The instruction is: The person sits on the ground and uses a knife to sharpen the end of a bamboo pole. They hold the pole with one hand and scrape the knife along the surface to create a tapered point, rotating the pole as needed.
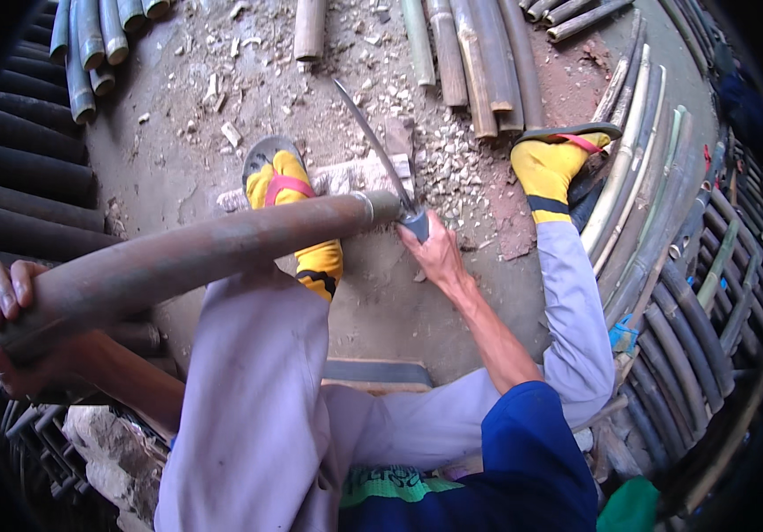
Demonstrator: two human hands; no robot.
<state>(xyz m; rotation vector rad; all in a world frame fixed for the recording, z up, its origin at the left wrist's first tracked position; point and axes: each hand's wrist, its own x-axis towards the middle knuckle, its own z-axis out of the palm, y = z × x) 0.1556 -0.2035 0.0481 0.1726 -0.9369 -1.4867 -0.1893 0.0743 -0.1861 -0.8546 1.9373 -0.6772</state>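
A thick brown bamboo pole (195, 253) slants across my raised knee, its ringed far end near the middle of the view. My left hand (18, 319) wraps round the pole's near end at the left edge. In my right hand (437, 253) is the dark handle of a long, slightly curved machete (372, 140), its blade pointing up and left away from me. The blade's base is close beside the pole's far end; whether they touch I cannot tell. A pale, chipped wooden block (359, 177) lies on the ground under that end, by my sandalled foot (279, 177).
Wood chips (452, 173) litter the ground ahead. Cut bamboo poles (479, 66) lie at the far side, with another bundle (89, 44) at far left. Dark poles (27, 177) line the left. More bamboo (656, 222) is stacked at right, beside my other foot (543, 173). A rock (115, 452) sits lower left.
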